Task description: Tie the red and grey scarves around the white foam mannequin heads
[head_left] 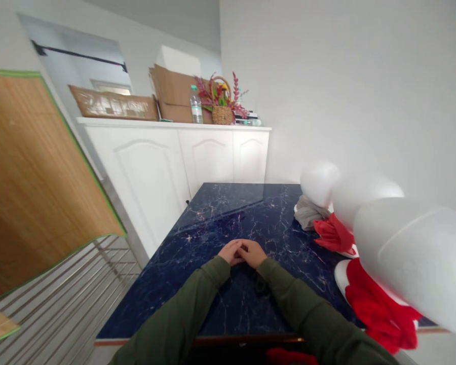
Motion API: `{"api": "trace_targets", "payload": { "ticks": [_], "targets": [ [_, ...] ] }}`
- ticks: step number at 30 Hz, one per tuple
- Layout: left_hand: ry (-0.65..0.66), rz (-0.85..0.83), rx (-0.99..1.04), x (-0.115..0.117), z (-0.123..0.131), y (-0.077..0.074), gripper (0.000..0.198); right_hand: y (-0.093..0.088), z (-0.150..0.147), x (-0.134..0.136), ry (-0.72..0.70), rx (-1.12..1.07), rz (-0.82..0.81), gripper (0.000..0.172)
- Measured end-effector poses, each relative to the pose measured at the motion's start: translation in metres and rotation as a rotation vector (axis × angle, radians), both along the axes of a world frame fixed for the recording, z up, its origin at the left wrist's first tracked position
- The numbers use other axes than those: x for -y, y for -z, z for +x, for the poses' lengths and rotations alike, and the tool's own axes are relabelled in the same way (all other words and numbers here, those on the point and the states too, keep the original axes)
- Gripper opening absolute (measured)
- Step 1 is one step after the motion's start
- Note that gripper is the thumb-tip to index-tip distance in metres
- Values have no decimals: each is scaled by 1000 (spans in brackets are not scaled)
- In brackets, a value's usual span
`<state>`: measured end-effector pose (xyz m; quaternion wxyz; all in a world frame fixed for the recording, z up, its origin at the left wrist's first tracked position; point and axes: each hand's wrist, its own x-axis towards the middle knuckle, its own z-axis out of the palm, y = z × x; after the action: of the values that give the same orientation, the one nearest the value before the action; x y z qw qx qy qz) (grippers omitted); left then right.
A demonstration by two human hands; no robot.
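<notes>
Left hand (230, 252) and right hand (254, 253) lie clasped together, holding nothing, mid-front on dark blue marble table (220, 213). 3 white foam heads (319, 182) with red cloth (334, 235) and grey cloth (307, 213) line its right edge. White cabinet (175, 157) at the back wall carries wicker basket (222, 114) of red flowers, water bottle (196, 105), cardboard boxes (175, 94).

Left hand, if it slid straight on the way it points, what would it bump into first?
The right hand, most likely: the left hand points at it and already touches it, on the blue table.
</notes>
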<state>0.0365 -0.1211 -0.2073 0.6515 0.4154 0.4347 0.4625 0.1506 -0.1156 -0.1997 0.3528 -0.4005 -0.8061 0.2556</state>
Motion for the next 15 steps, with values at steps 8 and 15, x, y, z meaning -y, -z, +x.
{"api": "trace_targets", "payload": {
  "ticks": [8,15],
  "targets": [
    [65,-3,-74,-2,-1,6,28,7,11,0,-43,-89,-70,17],
    [68,-36,-36,-3,-1,3,27,7,8,-2,5,13,-73,15]
  ]
}}
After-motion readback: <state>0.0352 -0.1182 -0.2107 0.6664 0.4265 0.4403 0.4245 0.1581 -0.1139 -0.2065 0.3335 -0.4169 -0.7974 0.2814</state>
